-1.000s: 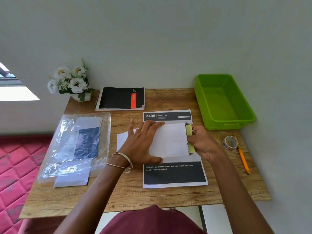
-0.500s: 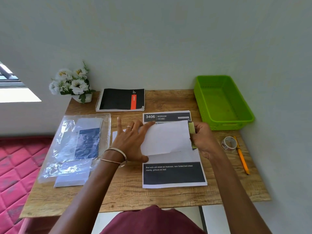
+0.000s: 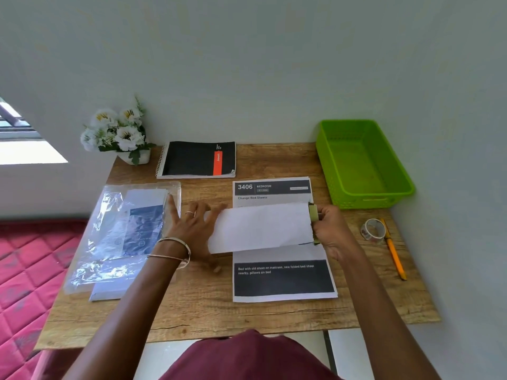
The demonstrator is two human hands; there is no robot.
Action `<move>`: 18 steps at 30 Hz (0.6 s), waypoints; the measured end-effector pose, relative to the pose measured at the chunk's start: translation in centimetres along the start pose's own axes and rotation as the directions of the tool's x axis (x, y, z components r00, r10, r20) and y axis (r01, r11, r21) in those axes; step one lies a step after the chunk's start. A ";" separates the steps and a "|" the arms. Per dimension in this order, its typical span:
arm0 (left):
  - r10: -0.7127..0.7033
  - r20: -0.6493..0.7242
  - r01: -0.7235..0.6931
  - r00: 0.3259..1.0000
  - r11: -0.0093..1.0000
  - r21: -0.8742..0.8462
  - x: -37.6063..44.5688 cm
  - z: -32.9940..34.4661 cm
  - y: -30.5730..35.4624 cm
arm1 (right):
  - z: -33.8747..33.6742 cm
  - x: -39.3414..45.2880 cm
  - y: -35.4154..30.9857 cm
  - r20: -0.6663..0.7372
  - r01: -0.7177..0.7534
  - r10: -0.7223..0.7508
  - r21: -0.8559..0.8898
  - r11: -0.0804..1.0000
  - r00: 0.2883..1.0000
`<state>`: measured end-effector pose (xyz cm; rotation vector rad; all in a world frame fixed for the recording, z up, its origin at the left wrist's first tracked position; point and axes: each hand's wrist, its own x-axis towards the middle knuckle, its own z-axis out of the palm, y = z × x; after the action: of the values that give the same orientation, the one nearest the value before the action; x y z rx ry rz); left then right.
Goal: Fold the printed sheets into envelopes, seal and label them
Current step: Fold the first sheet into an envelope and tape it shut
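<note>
Overhead, wooden desk (image 3: 274,314) against pale wall; left hand (image 3: 192,229) flat, right hand (image 3: 329,231) pinching folded sheet (image 3: 260,229).

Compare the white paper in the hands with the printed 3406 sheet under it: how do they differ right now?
The white paper shows a blank face; the printed 3406 sheet carries dark bands and text. The white paper is lifted and curved, the right hand gripping its end with a green strip and the left hand at its other end; the sheet lies flat on the table, untouched. The paper looks shorter, front to back. Both are white paper.
</note>
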<state>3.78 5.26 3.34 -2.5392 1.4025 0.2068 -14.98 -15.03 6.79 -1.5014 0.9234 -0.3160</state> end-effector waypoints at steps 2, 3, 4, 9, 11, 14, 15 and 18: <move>0.072 -0.024 -0.073 0.997 0.996 -0.049 0.2 -0.5 0.9 | 0.3 0.1 0.2 0.009 -0.017 0.017 0.022 1.000 1.000; 0.114 -0.043 -0.117 0.993 0.990 -0.076 0.3 -0.8 1.6 | 0.5 0.1 0.3 0.019 -0.017 0.016 0.038 0.999 1.000; 0.151 -0.067 -0.156 0.986 0.984 -0.089 0.5 -1.1 2.4 | 0.6 0.1 0.4 0.027 -0.010 0.009 0.057 0.998 1.000; 0.166 -0.189 -0.192 0.968 0.973 -0.130 1.3 -1.7 5.4 | 1.1 0.4 0.8 -0.029 0.030 -0.030 0.002 1.000 0.999; 0.131 -0.223 -0.165 0.966 0.976 -0.140 1.3 -1.7 5.6 | 1.0 0.3 1.0 -0.221 0.170 -0.199 -0.141 0.975 0.955; 0.085 -0.236 -0.122 0.968 0.982 -0.143 1.2 -1.6 5.4 | 0.3 -0.5 1.1 -0.386 0.433 -0.504 -0.259 0.863 0.773; 0.076 -0.239 -0.112 0.968 0.983 -0.142 1.1 -1.5 5.4 | 0.2 -0.8 1.0 -0.366 0.463 -0.508 -0.209 0.861 0.780; 0.069 -0.249 -0.106 0.966 0.985 -0.140 1.2 -1.6 5.5 | 0.6 -1.5 0.7 -0.167 0.326 -0.341 -0.110 0.939 0.925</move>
<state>-0.26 1.06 3.90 -2.7034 1.6492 0.0169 -15.78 -13.53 6.50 -1.7275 0.8283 -0.6832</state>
